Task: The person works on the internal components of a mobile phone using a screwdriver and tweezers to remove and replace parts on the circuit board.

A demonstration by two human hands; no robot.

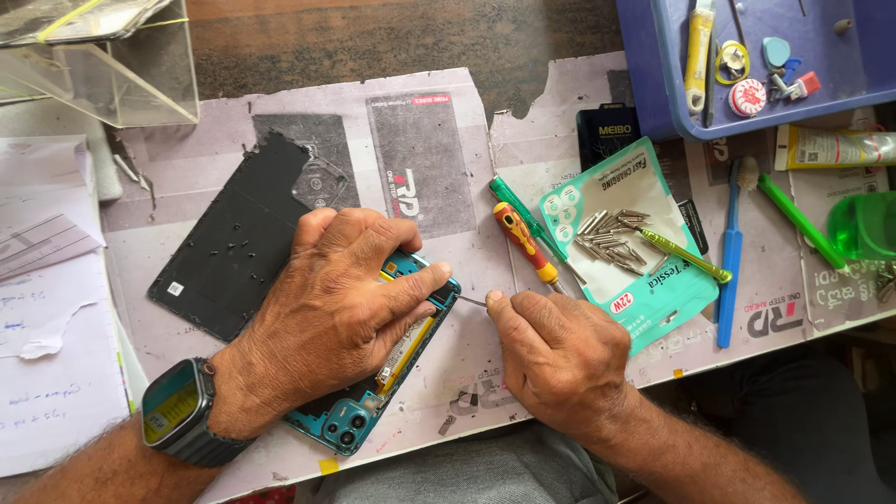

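Note:
My left hand lies over an opened teal phone, pressing it onto the work mat; the phone's insides and a yellow strip show past my fingers. A smartwatch sits on that wrist. My right hand pinches a thin metal tool whose tip reaches the phone's right edge near my left fingertips. The phone's black back panel, dotted with small screws, lies left of the phone.
A red-and-yellow screwdriver and a green one lie beside a teal packet holding several metal bits. A blue toothbrush, green tools, a glue tube, a blue tray, a clear box and papers surround the mat.

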